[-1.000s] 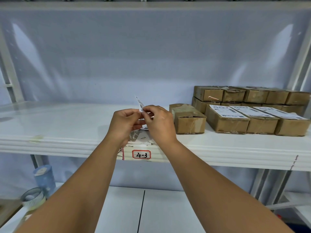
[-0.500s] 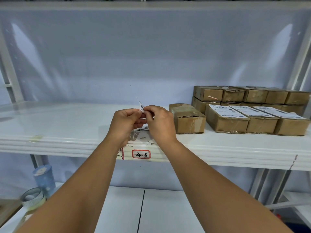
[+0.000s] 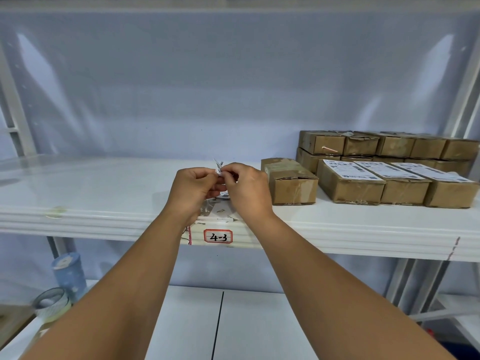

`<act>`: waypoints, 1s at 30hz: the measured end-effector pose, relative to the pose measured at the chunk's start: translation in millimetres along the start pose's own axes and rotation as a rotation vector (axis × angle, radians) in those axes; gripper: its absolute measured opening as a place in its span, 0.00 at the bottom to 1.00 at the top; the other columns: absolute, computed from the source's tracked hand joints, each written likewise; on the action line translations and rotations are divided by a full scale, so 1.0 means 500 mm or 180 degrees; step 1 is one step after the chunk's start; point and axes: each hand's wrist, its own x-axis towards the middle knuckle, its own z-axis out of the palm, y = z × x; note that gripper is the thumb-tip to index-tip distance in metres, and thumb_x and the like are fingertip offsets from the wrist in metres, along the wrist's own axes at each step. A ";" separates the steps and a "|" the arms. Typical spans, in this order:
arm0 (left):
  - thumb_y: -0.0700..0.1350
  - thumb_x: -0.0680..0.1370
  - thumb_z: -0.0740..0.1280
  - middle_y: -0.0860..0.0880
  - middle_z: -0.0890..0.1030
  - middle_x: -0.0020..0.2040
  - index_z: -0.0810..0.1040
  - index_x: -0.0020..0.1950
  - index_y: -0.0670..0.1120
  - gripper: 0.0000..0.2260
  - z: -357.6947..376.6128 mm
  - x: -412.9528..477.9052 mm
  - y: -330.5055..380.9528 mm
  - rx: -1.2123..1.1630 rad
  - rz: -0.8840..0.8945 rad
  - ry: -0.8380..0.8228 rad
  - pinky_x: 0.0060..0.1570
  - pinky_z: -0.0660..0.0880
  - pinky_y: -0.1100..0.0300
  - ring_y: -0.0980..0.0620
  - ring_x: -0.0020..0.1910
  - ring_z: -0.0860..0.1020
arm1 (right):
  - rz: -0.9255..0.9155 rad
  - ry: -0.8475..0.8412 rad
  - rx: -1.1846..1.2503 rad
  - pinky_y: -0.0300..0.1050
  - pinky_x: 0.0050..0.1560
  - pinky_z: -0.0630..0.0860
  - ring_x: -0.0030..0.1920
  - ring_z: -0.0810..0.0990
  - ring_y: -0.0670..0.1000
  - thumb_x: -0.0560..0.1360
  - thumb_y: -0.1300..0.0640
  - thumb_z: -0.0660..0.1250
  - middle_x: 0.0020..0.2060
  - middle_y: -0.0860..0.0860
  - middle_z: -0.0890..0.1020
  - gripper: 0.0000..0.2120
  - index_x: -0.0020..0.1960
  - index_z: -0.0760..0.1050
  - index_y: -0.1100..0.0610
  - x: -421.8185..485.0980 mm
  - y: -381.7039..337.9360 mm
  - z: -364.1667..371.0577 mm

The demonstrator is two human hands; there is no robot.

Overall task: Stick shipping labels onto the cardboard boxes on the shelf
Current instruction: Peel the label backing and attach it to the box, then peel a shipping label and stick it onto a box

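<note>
Over the front of the white shelf [image 3: 104, 203], my left hand [image 3: 193, 189] and my right hand [image 3: 245, 188] meet and both pinch a small white shipping label [image 3: 218, 167]; its printed corner sticks up between the fingertips. Most of the label is hidden by my fingers. A bare brown cardboard box [image 3: 291, 181] stands just right of my right hand. Three boxes with white labels on top [image 3: 350, 181] sit in a row further right, and more unlabelled boxes [image 3: 384, 145] are stacked behind them.
A tag reading "4-3" [image 3: 217, 236] is stuck on the shelf's front edge, with paper scraps [image 3: 220, 211] on the shelf above it. Below at the left stand a blue cylinder [image 3: 68, 274] and a tape roll [image 3: 50, 304].
My hands have stayed in place; the label's raised corner shows slightly less above my fingertips than a second ago.
</note>
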 end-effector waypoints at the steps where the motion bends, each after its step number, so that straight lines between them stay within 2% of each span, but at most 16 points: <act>1: 0.32 0.76 0.63 0.50 0.82 0.30 0.81 0.38 0.42 0.11 -0.001 0.001 -0.001 0.0001 0.0013 0.0004 0.31 0.75 0.68 0.56 0.31 0.81 | 0.0000 -0.0011 0.0007 0.44 0.52 0.75 0.48 0.82 0.53 0.77 0.59 0.65 0.46 0.53 0.85 0.09 0.52 0.83 0.58 0.000 -0.001 -0.001; 12: 0.32 0.74 0.65 0.49 0.81 0.30 0.80 0.36 0.41 0.09 -0.006 0.010 -0.009 -0.0007 0.0096 0.0068 0.34 0.75 0.65 0.55 0.31 0.80 | 0.0082 -0.0261 0.0171 0.39 0.51 0.74 0.48 0.82 0.49 0.76 0.59 0.66 0.48 0.51 0.85 0.09 0.53 0.82 0.56 -0.004 -0.012 -0.013; 17: 0.32 0.73 0.64 0.53 0.76 0.25 0.76 0.33 0.42 0.10 -0.006 0.014 -0.012 0.0255 0.0174 0.0152 0.29 0.70 0.68 0.58 0.26 0.73 | 0.0087 -0.0448 0.0106 0.43 0.52 0.75 0.48 0.81 0.49 0.76 0.59 0.65 0.48 0.49 0.84 0.08 0.52 0.80 0.56 -0.001 -0.011 -0.007; 21: 0.33 0.75 0.64 0.56 0.73 0.23 0.73 0.33 0.43 0.11 -0.006 0.016 -0.013 0.0256 0.0211 0.0085 0.28 0.66 0.67 0.59 0.23 0.68 | 0.0009 -0.0357 0.0092 0.44 0.52 0.75 0.48 0.80 0.50 0.76 0.60 0.64 0.47 0.51 0.84 0.08 0.51 0.80 0.58 -0.003 -0.010 -0.007; 25: 0.34 0.76 0.64 0.56 0.73 0.23 0.73 0.34 0.43 0.11 -0.005 0.013 -0.009 0.0156 0.0226 -0.0042 0.28 0.65 0.68 0.59 0.23 0.66 | 0.0006 -0.0234 0.0137 0.48 0.50 0.75 0.46 0.80 0.52 0.77 0.57 0.64 0.44 0.52 0.84 0.08 0.48 0.80 0.59 -0.004 -0.011 -0.003; 27: 0.34 0.76 0.64 0.56 0.73 0.23 0.73 0.34 0.43 0.11 -0.004 0.011 -0.007 0.0142 0.0178 -0.0076 0.27 0.65 0.69 0.59 0.23 0.66 | 0.0094 -0.0200 0.0192 0.48 0.49 0.75 0.45 0.80 0.52 0.77 0.56 0.64 0.43 0.52 0.84 0.08 0.47 0.80 0.59 -0.003 -0.012 -0.006; 30: 0.33 0.74 0.63 0.52 0.73 0.25 0.71 0.33 0.44 0.11 -0.006 0.013 -0.005 0.0153 0.0080 -0.0030 0.29 0.63 0.64 0.55 0.27 0.66 | 0.0339 -0.0014 0.0368 0.44 0.47 0.74 0.44 0.79 0.51 0.77 0.58 0.63 0.42 0.52 0.83 0.07 0.47 0.79 0.59 -0.001 -0.013 -0.013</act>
